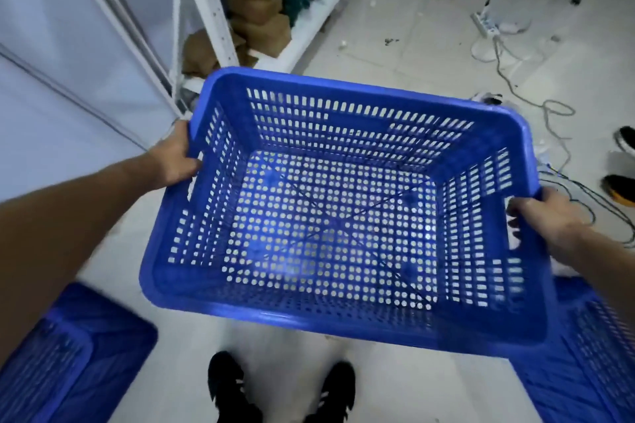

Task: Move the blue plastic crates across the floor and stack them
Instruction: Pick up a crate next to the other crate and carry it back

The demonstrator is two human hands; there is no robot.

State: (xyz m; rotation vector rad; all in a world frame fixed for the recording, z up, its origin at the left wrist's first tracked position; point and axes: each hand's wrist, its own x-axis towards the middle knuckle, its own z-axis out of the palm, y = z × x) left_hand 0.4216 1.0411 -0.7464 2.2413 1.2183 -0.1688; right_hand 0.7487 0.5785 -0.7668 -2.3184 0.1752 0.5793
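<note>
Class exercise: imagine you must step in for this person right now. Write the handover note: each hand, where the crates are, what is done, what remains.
Left hand: gripping the left end of the carried crate.
Right hand: gripping its right end, fingers through the handle slot.
Carried crate: empty, held off the floor in front of the body, above the shoes.
Other crates: one on the floor at lower left, another at lower right.
Done: one crate lifted.
Left: set it into or onto one of the other crates; nothing visibly stacked yet. Mind the cables on the floor to the right.
</note>
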